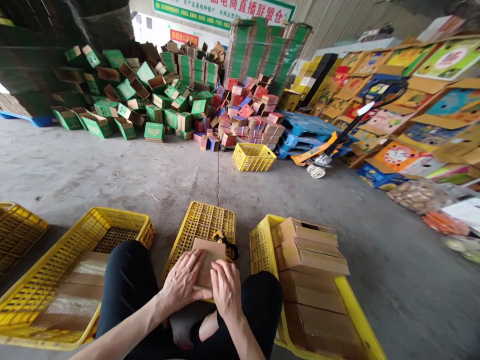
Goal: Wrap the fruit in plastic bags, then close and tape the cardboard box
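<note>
A small brown cardboard box (pixel 205 265) sits between my hands over an upturned yellow crate (pixel 210 215). My left hand (pixel 185 277) grips its left side, fingers over the top and thumb along the near edge. My right hand (pixel 227 287) presses its bent fingers on the box's right side. Just beyond the box, a yellow-and-black tape dispenser (pixel 227 242) lies on the crate, partly hidden by it. To my right, a yellow crate (pixel 262 245) holds several cardboard boxes (pixel 318 300). On my left, another yellow crate (pixel 123 216) contains several taped boxes (pixel 75 295).
A yellow crate (pixel 254 158) stands farther off on the concrete floor (pixel 168 170). Behind it are heaped green boxes (pixel 153 131) and red boxes (pixel 245 111). An orange pallet jack (pixel 318 155) is by blue pallets (pixel 307 125). Colourful cartons (pixel 401 155) line the right side.
</note>
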The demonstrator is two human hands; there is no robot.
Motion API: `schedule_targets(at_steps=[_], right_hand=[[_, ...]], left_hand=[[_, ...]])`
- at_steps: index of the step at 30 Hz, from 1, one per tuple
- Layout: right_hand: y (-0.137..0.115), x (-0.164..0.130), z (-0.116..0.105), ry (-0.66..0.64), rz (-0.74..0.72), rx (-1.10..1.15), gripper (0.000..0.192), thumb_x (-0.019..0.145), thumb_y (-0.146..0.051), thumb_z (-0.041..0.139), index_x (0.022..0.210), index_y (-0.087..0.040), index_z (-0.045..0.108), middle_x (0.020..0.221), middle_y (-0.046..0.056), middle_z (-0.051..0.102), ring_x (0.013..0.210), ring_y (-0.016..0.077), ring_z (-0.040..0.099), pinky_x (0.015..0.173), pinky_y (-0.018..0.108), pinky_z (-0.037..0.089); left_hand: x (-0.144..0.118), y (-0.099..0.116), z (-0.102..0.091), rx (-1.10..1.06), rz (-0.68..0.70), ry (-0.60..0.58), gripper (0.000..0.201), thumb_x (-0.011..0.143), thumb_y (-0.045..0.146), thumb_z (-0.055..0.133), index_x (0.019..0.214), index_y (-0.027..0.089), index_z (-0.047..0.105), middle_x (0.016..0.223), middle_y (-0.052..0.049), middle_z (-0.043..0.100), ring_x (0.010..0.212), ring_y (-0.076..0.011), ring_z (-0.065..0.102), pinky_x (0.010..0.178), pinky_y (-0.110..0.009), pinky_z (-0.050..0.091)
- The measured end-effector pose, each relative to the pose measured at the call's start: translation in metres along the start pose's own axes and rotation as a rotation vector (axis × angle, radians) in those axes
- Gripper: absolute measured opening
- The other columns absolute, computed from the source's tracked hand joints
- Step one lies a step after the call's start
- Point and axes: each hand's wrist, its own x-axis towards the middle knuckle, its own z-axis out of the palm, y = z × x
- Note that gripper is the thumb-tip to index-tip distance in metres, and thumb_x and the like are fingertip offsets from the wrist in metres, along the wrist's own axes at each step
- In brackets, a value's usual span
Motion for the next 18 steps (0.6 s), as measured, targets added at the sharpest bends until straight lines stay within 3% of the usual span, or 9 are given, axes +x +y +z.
schedule_targets(at_steps=[3,7,12,18], right_hand=[[-0.002,-0.001,-0.002,0.013,0.014,-0.013,0.029,0.11,-0.025,0.04,0.112,-0.022,0.069,0.107,0.009,0.072,0.092,0.0225,0.066,0.085,0.038,0.05],[-0.007,-0.001,-0.002,0.014,0.032,-0.046,0.026,0.109,-0.023,0.041,0.111,-0.021,0.067,0.105,0.009,0.07,0.092,0.0235,0.066,0.085,0.039,0.05],[-0.013,0.003,0.003,-0.032,0.022,-0.055,0.026,0.107,-0.02,0.042,0.121,-0.02,0.063,0.113,0.012,0.068,0.1,0.0269,0.065,0.09,0.043,0.052],[-0.017,0.027,0.012,-0.155,-0.066,0.046,0.037,0.097,-0.007,0.045,0.128,-0.019,0.06,0.115,0.011,0.066,0.103,0.0272,0.062,0.095,0.044,0.055]], left_hand=[[0.0,-0.008,-0.004,0.026,-0.009,0.023,0.104,0.089,0.083,0.048,0.16,0.009,0.037,0.151,-0.025,0.055,0.14,-0.039,0.053,0.119,-0.051,0.039],[-0.017,-0.007,-0.004,0.059,-0.071,0.082,0.113,0.088,0.085,0.049,0.166,0.008,0.02,0.161,-0.028,0.042,0.147,-0.042,0.044,0.116,-0.052,0.043],[-0.037,0.006,-0.003,-0.012,-0.059,0.041,0.098,0.095,0.071,0.054,0.169,0.021,0.014,0.16,-0.02,0.046,0.146,-0.039,0.047,0.114,-0.052,0.048],[-0.029,0.006,0.003,-0.012,-0.075,0.085,0.093,0.098,0.064,0.056,0.166,0.014,0.019,0.155,-0.023,0.049,0.145,-0.0384,0.047,0.114,-0.052,0.048]])
